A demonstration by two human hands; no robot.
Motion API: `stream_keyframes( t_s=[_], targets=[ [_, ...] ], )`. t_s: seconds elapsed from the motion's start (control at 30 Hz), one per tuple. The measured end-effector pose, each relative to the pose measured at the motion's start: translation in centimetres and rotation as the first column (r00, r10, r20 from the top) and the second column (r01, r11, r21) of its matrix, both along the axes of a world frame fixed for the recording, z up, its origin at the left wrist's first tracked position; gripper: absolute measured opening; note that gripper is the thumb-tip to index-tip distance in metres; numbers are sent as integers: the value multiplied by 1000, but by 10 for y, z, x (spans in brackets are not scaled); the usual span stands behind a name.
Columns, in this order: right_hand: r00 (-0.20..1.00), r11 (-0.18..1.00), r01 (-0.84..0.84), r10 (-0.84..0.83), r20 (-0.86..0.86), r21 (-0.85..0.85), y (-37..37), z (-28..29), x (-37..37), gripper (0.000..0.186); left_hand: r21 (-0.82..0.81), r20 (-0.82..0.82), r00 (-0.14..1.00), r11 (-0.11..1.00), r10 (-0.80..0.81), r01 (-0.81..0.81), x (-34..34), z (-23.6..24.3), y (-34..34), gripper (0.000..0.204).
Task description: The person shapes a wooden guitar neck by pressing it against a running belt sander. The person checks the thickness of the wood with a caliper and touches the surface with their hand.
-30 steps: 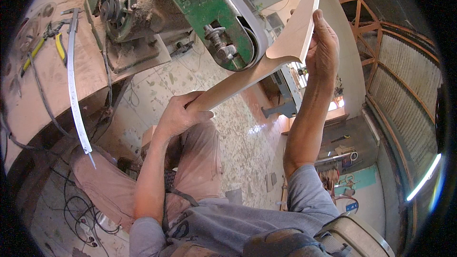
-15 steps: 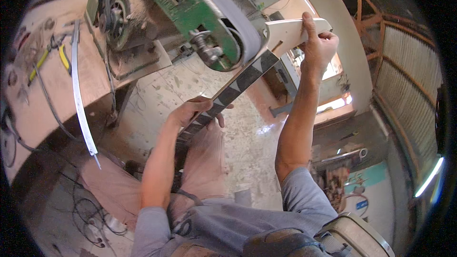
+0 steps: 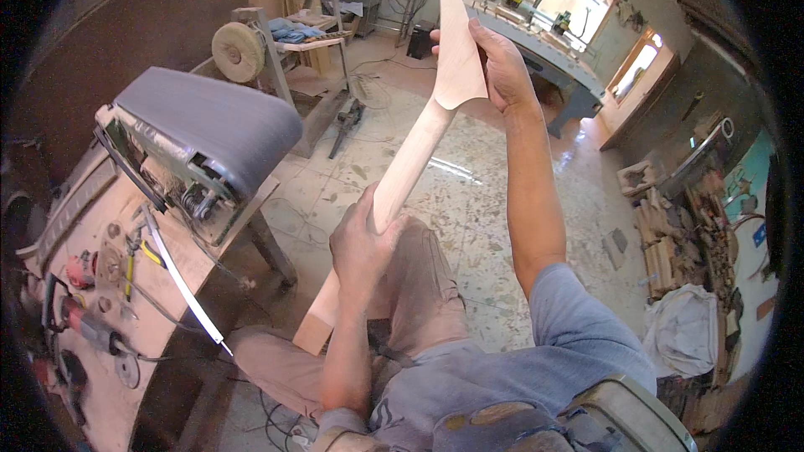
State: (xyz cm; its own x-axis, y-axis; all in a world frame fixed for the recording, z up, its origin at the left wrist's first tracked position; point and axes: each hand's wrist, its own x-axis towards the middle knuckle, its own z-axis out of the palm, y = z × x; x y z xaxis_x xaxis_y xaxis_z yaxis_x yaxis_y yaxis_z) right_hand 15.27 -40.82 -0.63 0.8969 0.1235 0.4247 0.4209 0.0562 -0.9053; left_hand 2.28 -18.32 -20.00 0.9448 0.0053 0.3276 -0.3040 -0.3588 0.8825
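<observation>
A pale wooden guitar neck (image 3: 416,148) is held slantwise in front of me, its smooth back facing up. Its broad headstock (image 3: 457,59) points up and away, and the squared heel end (image 3: 313,332) lies low over my thigh. My left hand (image 3: 365,238) wraps round the neck's shaft below its middle. At the headstock's right edge, my right hand (image 3: 503,67) grips with the thumb on the near face and the fingers behind. Left of the neck and apart from it stands a belt sander (image 3: 219,130) with a grey belt. The fretboard side is hidden.
On the wooden bench (image 3: 180,310) at left lie a white strip (image 3: 186,283), yellow-handled pliers (image 3: 151,253) and an angle grinder (image 3: 88,326). A round buffing wheel (image 3: 238,51) stands beyond the sander. Wood pieces (image 3: 670,230) are stacked at right; a long machine table (image 3: 536,46) is at the back.
The guitar neck has come away from the sander and turned over, from the dark inlaid fretboard to its bare back. My view has swung, so the sander now appears farther left.
</observation>
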Motion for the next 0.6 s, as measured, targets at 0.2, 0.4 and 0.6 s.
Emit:
stream_keyframes(
  t_s=[0.2,0.4,0.6],
  targets=[
    [999,996,-20,23,-23,91,-20,-28,9,44,-31,25,995,995,92,-92,-13,5,-17,69],
    [996,996,-28,35,-87,86,-23,-41,-9,44,6,17,984,984,179,-180,-21,7,-29,70],
    [994,994,-105,106,-28,34,-15,-56,-14,50,73,88,949,949,301,-308,-29,10,-35,71]
  ],
)
